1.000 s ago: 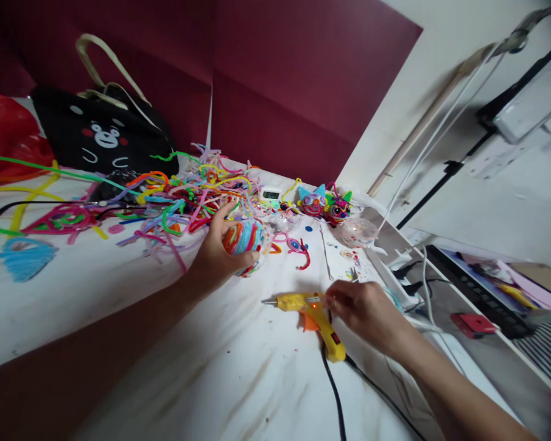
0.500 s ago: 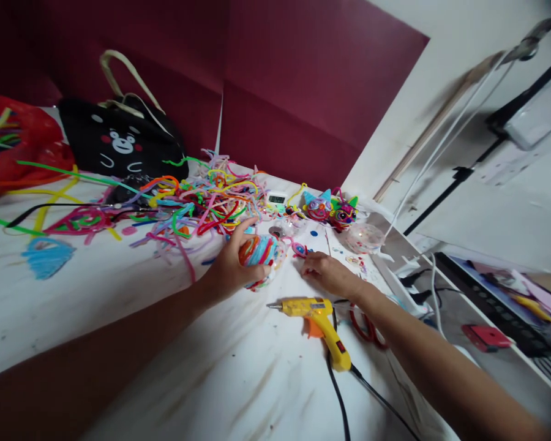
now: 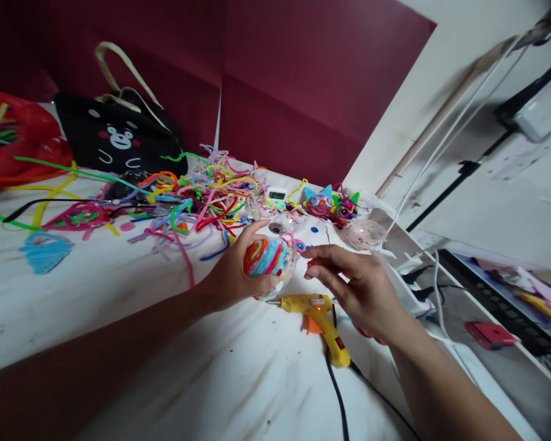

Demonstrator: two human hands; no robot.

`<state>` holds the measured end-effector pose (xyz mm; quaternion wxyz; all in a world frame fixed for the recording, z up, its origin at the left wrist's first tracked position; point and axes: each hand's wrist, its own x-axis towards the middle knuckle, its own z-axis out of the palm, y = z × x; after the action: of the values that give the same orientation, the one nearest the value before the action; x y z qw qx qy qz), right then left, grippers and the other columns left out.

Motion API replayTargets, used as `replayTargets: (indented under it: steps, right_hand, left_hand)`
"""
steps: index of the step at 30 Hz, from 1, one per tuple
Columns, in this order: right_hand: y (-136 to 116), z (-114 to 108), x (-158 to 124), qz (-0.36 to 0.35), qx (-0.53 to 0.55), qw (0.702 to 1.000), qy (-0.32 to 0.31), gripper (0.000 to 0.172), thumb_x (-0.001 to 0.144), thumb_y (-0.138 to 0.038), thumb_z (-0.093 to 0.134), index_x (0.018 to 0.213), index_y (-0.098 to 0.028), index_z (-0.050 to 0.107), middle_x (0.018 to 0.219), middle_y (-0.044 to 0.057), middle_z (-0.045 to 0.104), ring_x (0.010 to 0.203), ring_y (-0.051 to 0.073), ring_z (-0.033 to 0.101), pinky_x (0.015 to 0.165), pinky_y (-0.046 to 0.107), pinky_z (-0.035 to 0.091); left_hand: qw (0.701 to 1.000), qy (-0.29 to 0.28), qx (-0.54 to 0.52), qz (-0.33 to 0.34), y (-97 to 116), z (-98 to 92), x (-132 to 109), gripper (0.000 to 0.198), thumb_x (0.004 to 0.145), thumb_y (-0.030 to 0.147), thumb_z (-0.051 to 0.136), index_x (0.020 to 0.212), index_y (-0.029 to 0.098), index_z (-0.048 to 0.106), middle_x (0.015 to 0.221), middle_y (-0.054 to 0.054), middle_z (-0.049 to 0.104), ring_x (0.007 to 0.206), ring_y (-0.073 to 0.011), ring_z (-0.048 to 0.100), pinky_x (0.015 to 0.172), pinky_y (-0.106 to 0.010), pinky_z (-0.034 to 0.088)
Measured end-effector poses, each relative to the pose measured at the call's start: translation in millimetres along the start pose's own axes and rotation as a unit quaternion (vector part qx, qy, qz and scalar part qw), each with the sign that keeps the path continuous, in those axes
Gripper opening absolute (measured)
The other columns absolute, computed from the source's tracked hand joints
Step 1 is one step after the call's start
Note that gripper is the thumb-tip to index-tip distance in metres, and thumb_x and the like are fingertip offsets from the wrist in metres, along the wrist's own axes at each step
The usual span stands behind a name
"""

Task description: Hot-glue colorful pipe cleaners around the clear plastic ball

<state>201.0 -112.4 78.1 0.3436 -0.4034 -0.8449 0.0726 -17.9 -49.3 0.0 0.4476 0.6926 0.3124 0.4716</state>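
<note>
My left hand [image 3: 233,273] is wrapped round a clear ball [image 3: 270,257] partly covered with orange, light blue and red fuzzy pipe cleaners. To its right, my right hand [image 3: 356,283] pinches a small red piece [image 3: 309,264] between thumb and forefinger, too small to identify. Small pink-and-blue round pieces [image 3: 299,245] lie just beyond, between the two hands. A yellow hot glue gun [image 3: 322,306] with an orange trigger lies on the white table [image 3: 202,367] below the hands. Its nozzle points left, under the ball, and a red light glows on its body.
Loose pipe cleaners [image 3: 220,190] are heaped behind my left hand, before a black bag [image 3: 119,138]. Two colourful animal-faced balls [image 3: 331,207] and a clear half-shell [image 3: 366,234] sit at the back right. Partly hidden red-handled scissors [image 3: 371,335] lie under my right wrist.
My right hand has lifted off the table and turned, now with the small red piece in its fingertips. My left hand has shifted slightly right with the ball, which has turned a little.
</note>
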Motion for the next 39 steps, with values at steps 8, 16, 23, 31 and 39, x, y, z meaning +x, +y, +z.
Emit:
replayTargets:
  steps: [8,16,23,31,39]
  right_hand:
    - [-5.9,6.2,-2.4,-0.09,0.002,0.996,0.006,0.021,0.094,0.001,0.055,0.104,-0.011,0.068,0.094,0.01,0.069,0.089,0.015,0.065,0.078,0.026,0.051]
    - [-8.5,11.2,-5.5,-0.043,0.028,0.999,0.004,0.016,0.089,-0.002,0.065,0.097,-0.016,0.063,0.088,0.0,0.067,0.075,0.007,0.062,0.069,0.016,0.049]
    - [-8.1,13.5,-4.8,-0.064,0.002,0.998,0.009,0.022,0.087,-0.002,0.067,0.098,-0.018,0.058,0.087,-0.003,0.063,0.074,0.006,0.061,0.07,0.015,0.049]
    - [-10.7,14.2,-2.8,-0.093,-0.039,0.995,0.007,0.025,0.087,0.0,0.065,0.097,-0.02,0.054,0.086,-0.002,0.063,0.073,0.008,0.061,0.066,0.018,0.05]
    - [-12.7,13.1,-5.9,-0.125,-0.116,0.985,-0.012,0.019,0.093,-0.004,0.061,0.094,-0.02,0.053,0.078,0.0,0.064,0.066,0.012,0.06,0.059,0.023,0.045]
  left_hand:
    - [0.997,-0.029,0.068,0.013,19.9,5.8,-2.3,0.091,0.063,0.027,0.073,0.145,0.019,0.034,0.119,-0.008,0.061,0.089,-0.0205,0.065,0.079,-0.032,0.054]
    - [0.991,-0.039,0.123,0.016,19.4,5.5,-7.0,0.096,0.064,0.029,0.072,0.15,0.021,0.03,0.115,-0.007,0.062,0.085,-0.0201,0.064,0.077,-0.033,0.052]
    - [0.989,-0.04,0.14,0.024,14.9,6.3,-5.6,0.1,0.062,0.027,0.075,0.151,0.022,0.03,0.127,-0.01,0.062,0.101,-0.0257,0.065,0.089,-0.037,0.052]
    - [0.988,-0.037,0.145,0.031,17.6,7.3,-7.7,0.1,0.062,0.024,0.074,0.152,0.022,0.031,0.122,-0.008,0.064,0.099,-0.0232,0.066,0.088,-0.035,0.052]
    - [0.986,-0.032,0.164,0.015,19.7,9.1,-7.7,0.101,0.062,0.029,0.077,0.151,0.02,0.032,0.126,-0.01,0.063,0.106,-0.0268,0.065,0.094,-0.039,0.052]
